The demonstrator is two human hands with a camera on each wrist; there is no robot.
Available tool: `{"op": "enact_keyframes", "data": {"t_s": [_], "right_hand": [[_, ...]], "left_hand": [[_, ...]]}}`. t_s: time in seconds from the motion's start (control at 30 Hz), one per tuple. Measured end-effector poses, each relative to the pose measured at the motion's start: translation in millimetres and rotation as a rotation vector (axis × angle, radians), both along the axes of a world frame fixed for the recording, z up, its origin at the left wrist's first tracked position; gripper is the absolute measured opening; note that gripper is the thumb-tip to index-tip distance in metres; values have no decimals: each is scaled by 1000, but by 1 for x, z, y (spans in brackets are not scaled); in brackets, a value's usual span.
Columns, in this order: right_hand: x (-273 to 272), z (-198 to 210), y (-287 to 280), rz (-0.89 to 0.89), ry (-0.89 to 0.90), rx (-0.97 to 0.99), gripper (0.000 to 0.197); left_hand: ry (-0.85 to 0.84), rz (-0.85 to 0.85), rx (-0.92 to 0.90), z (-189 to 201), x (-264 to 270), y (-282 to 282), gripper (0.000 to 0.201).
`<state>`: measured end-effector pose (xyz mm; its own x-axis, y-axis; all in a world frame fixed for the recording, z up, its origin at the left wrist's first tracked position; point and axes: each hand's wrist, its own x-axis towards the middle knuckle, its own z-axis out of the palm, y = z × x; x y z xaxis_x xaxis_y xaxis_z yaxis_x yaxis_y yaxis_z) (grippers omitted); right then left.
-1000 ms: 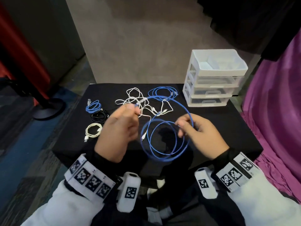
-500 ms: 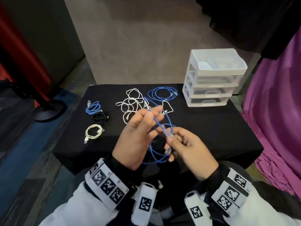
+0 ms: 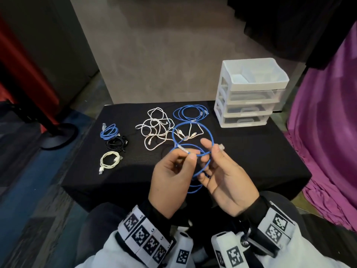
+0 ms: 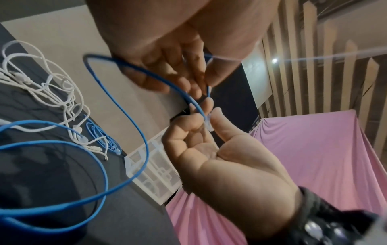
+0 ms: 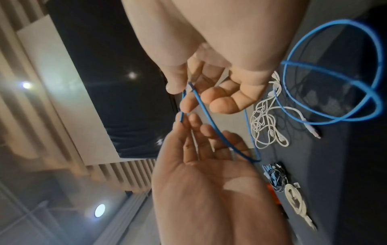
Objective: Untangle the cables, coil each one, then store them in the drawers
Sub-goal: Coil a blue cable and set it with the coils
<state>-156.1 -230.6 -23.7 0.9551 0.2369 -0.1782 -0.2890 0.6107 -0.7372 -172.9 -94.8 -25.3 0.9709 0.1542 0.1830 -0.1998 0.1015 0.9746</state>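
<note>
A blue cable (image 3: 193,125) hangs in a few loose loops between my hands above the black table (image 3: 260,155). My left hand (image 3: 190,154) pinches it just behind one clear plug. My right hand (image 3: 212,147) pinches the cable near its other clear plug (image 3: 221,147), palm turned up. In the left wrist view the right hand (image 4: 206,119) pinches that plug between thumb and forefinger, and my left hand (image 4: 206,86) nips the cable above it. A tangle of white cables (image 3: 156,128) lies behind the hands. The white drawer unit (image 3: 249,97) stands at the back right, its drawers closed.
A coiled blue cable (image 3: 190,113) lies by the drawers. At the table's left lie three small coils: blue (image 3: 109,130), black (image 3: 116,143) and white (image 3: 109,160). Pink cloth (image 3: 328,132) hangs on the right. A stand's round base (image 3: 58,136) sits on the floor, left.
The hands, apart with one wide loop a second ago, have come close together. The cable now stands in smaller loops, and the right hand has shifted to the plug end.
</note>
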Motion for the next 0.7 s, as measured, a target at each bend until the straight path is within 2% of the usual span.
{"op": "enact_keyframes", "data": {"t_s": [0.07, 0.17, 0.2, 0.27, 0.33, 0.4, 0.53, 0.63, 0.7], "right_hand": [[1, 0, -5, 2, -12, -37, 34], [2, -3, -13, 42, -73, -142, 27], [2, -3, -17, 65, -110, -186, 27], [3, -4, -22, 122, -192, -312, 28], [4, -4, -24, 153, -258, -433, 30], [6, -4, -21, 100, -282, -475, 28], [14, -7, -20, -137, -269, -516, 22], [15, -12, -22, -226, -275, -605, 7], [12, -13, -22, -230, -268, -620, 12]], "left_hand": [[72, -95, -71, 4, 1, 5, 21], [277, -150, -293, 21, 14, 27, 39], [324, -170, -279, 27, 20, 36, 45], [337, -197, -74, 39, 26, 48, 44], [277, -210, 176, 45, 26, 52, 38], [219, -280, 356, 47, 24, 52, 35], [137, -454, 483, 38, 18, 53, 24], [11, -478, 639, 32, 13, 52, 23], [-37, -440, 626, 28, 12, 48, 22]]}}
